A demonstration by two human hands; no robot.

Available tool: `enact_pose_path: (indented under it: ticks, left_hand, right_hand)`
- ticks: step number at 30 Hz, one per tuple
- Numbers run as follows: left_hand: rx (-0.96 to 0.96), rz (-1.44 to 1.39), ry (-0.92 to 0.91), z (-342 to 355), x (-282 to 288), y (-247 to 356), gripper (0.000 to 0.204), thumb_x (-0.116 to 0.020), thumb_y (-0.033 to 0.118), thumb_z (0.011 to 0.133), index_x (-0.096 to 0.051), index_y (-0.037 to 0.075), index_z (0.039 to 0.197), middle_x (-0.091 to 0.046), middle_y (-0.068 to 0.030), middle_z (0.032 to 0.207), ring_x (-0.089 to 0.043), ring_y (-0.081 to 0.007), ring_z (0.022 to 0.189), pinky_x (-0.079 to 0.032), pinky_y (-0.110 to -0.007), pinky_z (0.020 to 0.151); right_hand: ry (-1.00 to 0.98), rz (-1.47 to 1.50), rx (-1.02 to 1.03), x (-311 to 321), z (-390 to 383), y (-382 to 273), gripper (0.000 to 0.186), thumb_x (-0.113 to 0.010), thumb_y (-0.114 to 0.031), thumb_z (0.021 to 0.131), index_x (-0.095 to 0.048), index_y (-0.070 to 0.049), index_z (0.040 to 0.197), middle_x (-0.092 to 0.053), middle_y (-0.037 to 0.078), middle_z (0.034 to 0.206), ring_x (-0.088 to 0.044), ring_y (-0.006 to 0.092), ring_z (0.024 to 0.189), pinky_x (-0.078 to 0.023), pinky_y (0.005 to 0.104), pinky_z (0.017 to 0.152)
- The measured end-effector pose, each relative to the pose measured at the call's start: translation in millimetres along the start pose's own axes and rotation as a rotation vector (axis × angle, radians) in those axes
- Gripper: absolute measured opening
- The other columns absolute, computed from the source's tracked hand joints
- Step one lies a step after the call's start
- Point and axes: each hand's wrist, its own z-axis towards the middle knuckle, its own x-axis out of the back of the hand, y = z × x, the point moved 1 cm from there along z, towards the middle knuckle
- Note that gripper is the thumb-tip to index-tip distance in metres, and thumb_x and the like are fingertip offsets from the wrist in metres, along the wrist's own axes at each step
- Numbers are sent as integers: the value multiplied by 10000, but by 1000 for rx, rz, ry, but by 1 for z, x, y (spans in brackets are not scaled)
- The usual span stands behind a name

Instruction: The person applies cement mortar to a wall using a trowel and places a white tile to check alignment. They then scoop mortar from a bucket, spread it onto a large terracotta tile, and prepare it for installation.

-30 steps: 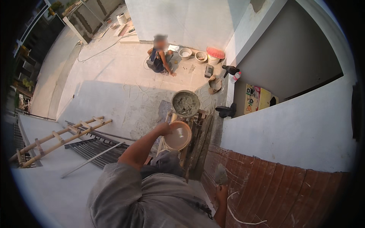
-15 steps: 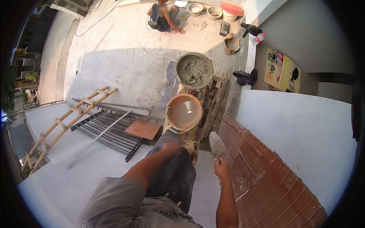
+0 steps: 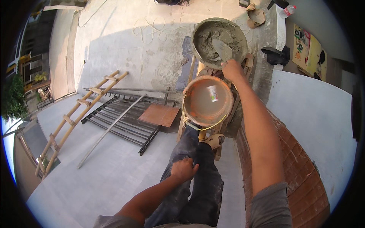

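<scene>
My right hand grips a trowel, its blade in the grey mortar inside a round bucket. Just nearer to me, an orange bucket holds murky water, with a small white object in it. My left hand is curled over my dark trousers at thigh level, with no tool visible in it. Both buckets stand on wooden boards.
A bamboo ladder lies at left beside black metal railings, a long bar and a square tile. Brown panels run along the right. Black gloves and a bottle sit on a ledge. Another person shows at the top edge.
My right hand has swung up and forward, bringing the trowel into the mortar. My left hand has left the orange bucket and dropped to my thigh. The view has tilted down.
</scene>
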Motion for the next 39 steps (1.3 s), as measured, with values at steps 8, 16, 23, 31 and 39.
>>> enact_pose_path:
  ticks: [8, 16, 23, 31, 39]
  left_hand:
    - [38, -92, -10, 2, -10, -5, 441, -593, 503, 922, -671, 69, 912, -709, -160, 923, -707, -358, 842, -557, -475, 748]
    - [72, -133, -52, 2, 2, -4, 448, -591, 511, 920, -670, 70, 927, -707, -165, 942, -703, -362, 871, -552, -482, 781]
    - [45, -144, -27, 6, -2, -9, 447, -589, 512, 921, -666, 72, 922, -709, -162, 943, -705, -362, 869, -553, -481, 776]
    - [25, -133, -13, 8, 0, -12, 436, -590, 511, 921, -672, 83, 912, -712, -161, 920, -709, -358, 855, -557, -476, 764]
    - [21, -130, -36, 10, 3, -10, 442, -589, 515, 921, -679, 82, 926, -712, -162, 931, -707, -357, 867, -556, -478, 778]
  right_hand:
    - [-157, -15, -160, -20, 72, -26, 339, -559, -243, 995, -674, 66, 1076, -725, 243, 969, -727, 344, 738, -578, 435, 668]
    - [-283, 314, -180, 0, 74, -32, 344, -566, -277, 1021, -550, 64, 973, -546, 129, 646, -534, 232, 466, -429, 412, 423]
    - [-310, 344, -259, -13, 65, -38, 350, -592, -306, 1013, -524, 30, 945, -538, 102, 651, -517, 211, 471, -423, 391, 431]
    - [-280, 141, -85, -20, 62, -27, 359, -588, -273, 1005, -573, 70, 900, -575, 130, 618, -557, 238, 444, -448, 419, 436]
    - [-453, -384, 200, -23, 91, -8, 366, -599, -265, 970, -649, 94, 916, -652, 189, 644, -653, 280, 526, -520, 434, 513]
